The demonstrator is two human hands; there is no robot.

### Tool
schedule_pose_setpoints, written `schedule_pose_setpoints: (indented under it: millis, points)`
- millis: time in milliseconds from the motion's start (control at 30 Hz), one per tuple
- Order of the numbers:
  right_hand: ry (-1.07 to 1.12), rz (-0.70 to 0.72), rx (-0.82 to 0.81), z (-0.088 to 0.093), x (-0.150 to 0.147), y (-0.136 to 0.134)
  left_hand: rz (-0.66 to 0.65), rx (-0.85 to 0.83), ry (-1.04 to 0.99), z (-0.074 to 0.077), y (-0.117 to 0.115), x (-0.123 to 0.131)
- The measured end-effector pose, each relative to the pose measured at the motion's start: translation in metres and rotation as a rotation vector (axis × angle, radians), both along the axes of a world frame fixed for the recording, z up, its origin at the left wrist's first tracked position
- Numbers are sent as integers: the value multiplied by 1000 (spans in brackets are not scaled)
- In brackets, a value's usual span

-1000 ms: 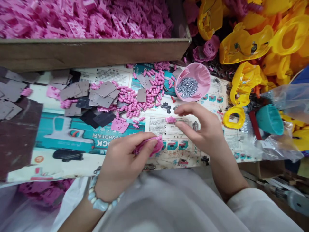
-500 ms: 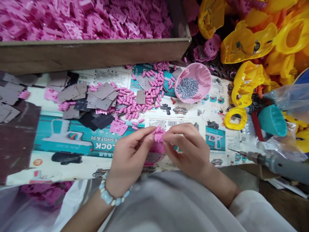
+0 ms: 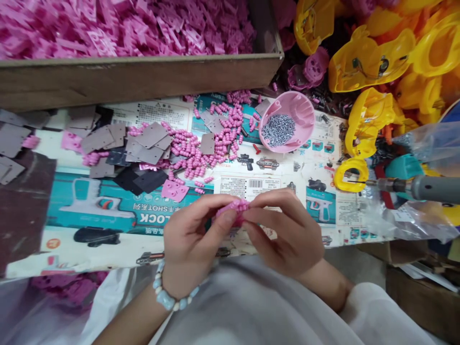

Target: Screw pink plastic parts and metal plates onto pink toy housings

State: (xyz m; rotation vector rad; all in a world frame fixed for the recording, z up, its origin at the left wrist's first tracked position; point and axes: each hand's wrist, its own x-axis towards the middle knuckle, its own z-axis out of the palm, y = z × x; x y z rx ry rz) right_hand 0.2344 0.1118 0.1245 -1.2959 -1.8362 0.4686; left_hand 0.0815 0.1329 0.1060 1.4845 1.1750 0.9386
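Pink plastic toy part (image 3: 233, 208) pinched between left hand (image 3: 190, 244) and right hand (image 3: 287, 235), both closed on it, lower centre, over printed paper sheet (image 3: 266, 184). Open paper to the right, up to electric screwdriver (image 3: 431, 188) at right edge, tip just beside yellow plastic ring (image 3: 350, 175). Wooden tray edge (image 3: 136, 79) across upper frame.

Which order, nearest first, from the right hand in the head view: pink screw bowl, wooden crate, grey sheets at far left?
From the right hand:
1. Pink bowl of screws, straight ahead.
2. Wooden crate, ahead and leftward.
3. Grey sheets, at the far left edge.
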Motion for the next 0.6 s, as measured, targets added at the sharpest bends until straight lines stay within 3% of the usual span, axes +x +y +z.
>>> schedule_pose_setpoints:
  millis: [100,267,467,600]
  points:
    - [224,-16,-86,5,2,-2,-66,216,-23,-3,-1,-9]
    - [195,100,-240,15,7,0,-248,490,-5,-4,9,-19]
    - [203,106,-218,20,10,-1,-266,420,-57,2,8,-19]
    - [265,3,-457,10,27,3,-302,418,239,12,28,-23]
